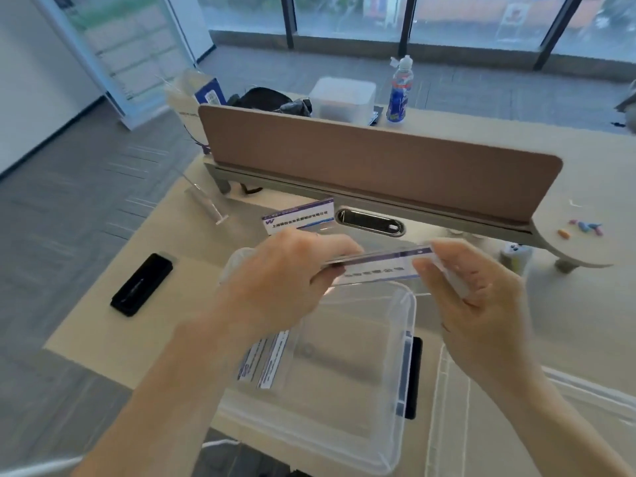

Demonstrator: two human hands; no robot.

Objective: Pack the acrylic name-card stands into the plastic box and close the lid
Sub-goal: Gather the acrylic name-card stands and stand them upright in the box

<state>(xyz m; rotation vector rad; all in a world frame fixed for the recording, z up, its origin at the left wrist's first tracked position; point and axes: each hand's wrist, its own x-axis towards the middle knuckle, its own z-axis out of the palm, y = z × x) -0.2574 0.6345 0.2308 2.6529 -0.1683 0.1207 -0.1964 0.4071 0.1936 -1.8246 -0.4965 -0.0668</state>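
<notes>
Both hands grasp one clear acrylic name-card stand by its ends. The left hand curls its fingers over the left end, and the right hand pinches the right end between thumb and fingers. This stand carries a white card with a purple strip. It is tilted nearly flat and held in the air above the far rim of the clear plastic box.

The box stands open on the beige table, close to the near edge, with a black latch on its right wall. Two more carded stands lie inside it against the left side, partly hidden by the left forearm. Just right of the box lies what looks like its clear ribbed lid, though the blur makes that hard to confirm.

Beyond the hands an upright carded stand sits on the table, in front of the brown divider panel. An empty clear stand sits further left, and a black flat phone-like case lies near the table's left edge.
</notes>
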